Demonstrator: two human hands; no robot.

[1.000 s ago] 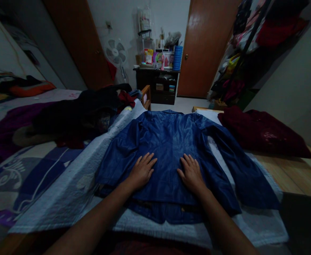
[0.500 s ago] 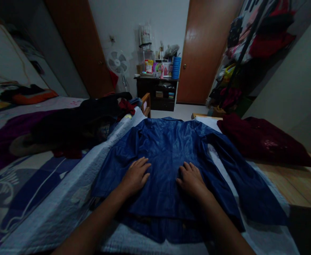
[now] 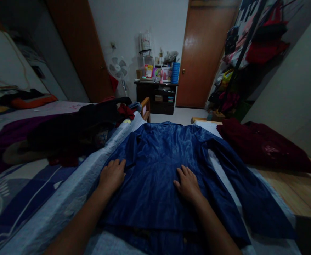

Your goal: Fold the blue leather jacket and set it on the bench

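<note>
A dark blue leather-look jacket (image 3: 155, 184) lies spread out on the light cloth (image 3: 73, 205), collar at the far end and hem towards me. Its right-hand sleeve stretches out diagonally to the right; the left-hand sleeve lies close along the body. My left hand (image 3: 112, 175) rests on that left sleeve, fingers extended and palm down. On the jacket's body, right of the middle, my right hand (image 3: 187, 182) lies palm down with its fingers spread. Neither hand grips anything.
A folded maroon garment (image 3: 267, 147) sits on a wooden surface (image 3: 285, 184) at the right. Dark clothes (image 3: 65, 127) are heaped on the bed at left. Farther off stand a white fan (image 3: 118, 67), a dark cabinet (image 3: 145, 97) and a closed brown door (image 3: 198, 53).
My left hand has moved left from the jacket's body onto the left sleeve. My right hand stays in nearly the same place. The view has tilted slightly upward.
</note>
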